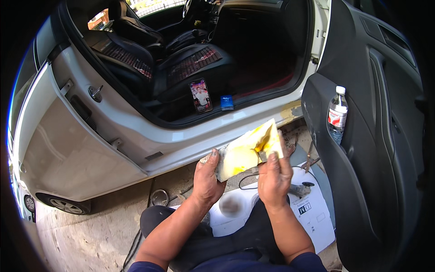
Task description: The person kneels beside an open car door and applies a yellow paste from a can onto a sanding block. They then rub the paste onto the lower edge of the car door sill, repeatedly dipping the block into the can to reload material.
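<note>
A flat board (pixel 238 156), pale and smeared with yellow putty, is held tilted in front of my knees. My left hand (pixel 208 177) is closed on its lower left end, thumb on top. At the right end, my right hand (pixel 275 177) is closed too, thumb in front and fingers behind the edge. Beside that thumb shows a small grey flat edge (pixel 263 157), perhaps part of a scraper; its kind cannot be made out. A dark, brownish yellow fold or smear runs up the board's right side. Both hands look dusty.
A white car's sill (pixel 195 139) stretches ahead, with a phone (pixel 200 96) and blue box (pixel 227 103) in the doorway. The open door (pixel 362 136) at right holds a bottle (pixel 337 115). Below lie a power tool (pixel 301 188), a cable, a white sheet (pixel 315 217) and a round ring-like item (pixel 160 197).
</note>
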Tool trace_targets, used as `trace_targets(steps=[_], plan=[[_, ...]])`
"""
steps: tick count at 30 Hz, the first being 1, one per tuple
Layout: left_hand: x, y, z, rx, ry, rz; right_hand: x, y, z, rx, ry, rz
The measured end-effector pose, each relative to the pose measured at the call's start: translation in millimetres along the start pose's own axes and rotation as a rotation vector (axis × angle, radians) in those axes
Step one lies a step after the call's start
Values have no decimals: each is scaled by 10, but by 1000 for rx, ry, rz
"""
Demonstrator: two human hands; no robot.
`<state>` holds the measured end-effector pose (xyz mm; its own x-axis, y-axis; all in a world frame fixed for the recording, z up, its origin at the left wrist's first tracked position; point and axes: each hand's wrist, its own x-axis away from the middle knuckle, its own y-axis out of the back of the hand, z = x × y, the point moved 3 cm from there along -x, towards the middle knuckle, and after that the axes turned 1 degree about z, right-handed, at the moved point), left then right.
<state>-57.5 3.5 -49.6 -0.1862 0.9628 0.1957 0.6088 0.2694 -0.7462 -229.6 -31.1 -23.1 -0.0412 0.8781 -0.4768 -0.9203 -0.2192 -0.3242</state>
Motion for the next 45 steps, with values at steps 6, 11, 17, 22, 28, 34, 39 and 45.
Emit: trace_targets(steps=[6,11,17,22,28,34,39,45], plan=[[-72,158,-122,14,54,44,55,181,-65,688,305,307],[-60,21,-112,-13,0,21,-81,270,173,848,421,171],[-105,133,-64,-98,-102,6,242,-245,105,1142,489,369],[-98,56,-267,-149,-217,-32,287,-84,101,811,256,413],[111,-87,-190,-1075,-630,93,-31,-2,250,690,266,200],[82,-78,-206,-1074,-679,77,300,-69,-14,801,312,446],[41,59,-260,-798,-538,-85,243,235,-20,674,238,373],[-7,-7,-23,-87,-59,-18,-41,213,70,-115,-106,-93]])
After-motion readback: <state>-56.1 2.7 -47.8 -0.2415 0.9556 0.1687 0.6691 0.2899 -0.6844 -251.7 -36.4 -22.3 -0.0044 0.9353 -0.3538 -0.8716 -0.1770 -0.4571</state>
